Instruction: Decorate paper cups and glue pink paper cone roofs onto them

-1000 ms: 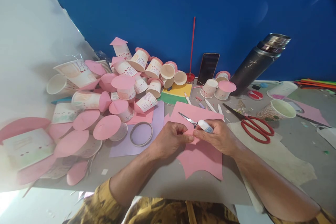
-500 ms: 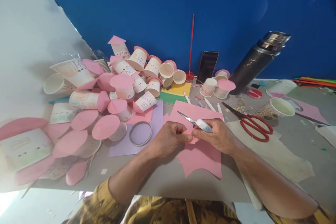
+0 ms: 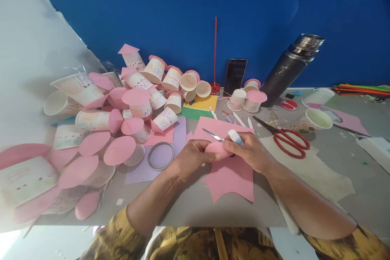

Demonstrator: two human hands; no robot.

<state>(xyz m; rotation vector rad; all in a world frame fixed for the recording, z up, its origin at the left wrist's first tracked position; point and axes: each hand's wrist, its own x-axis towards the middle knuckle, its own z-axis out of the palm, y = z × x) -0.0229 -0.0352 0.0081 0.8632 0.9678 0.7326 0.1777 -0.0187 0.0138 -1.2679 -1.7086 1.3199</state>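
A small curved piece of pink paper is pinched between the fingers and thumb of my left hand. My right hand grips the same piece at its right edge, and a white capped tube like a glue stick pokes out from between its fingers. Small scissors point to the upper left just behind the paper; their handles are hidden by my hands, so I cannot tell whether they are held. Beneath lies a larger pink sheet with scalloped cut edges.
Decorated paper cups with pink paper tops crowd the left side. A tape roll lies on a purple sheet. Red-handled scissors, a patterned cup, a dark flask, a phone and several markers stand or lie around.
The small pink piece is turned and now shows a broader rounded face between my hands. The glue stick has tilted slightly. The whole view has shifted a little.
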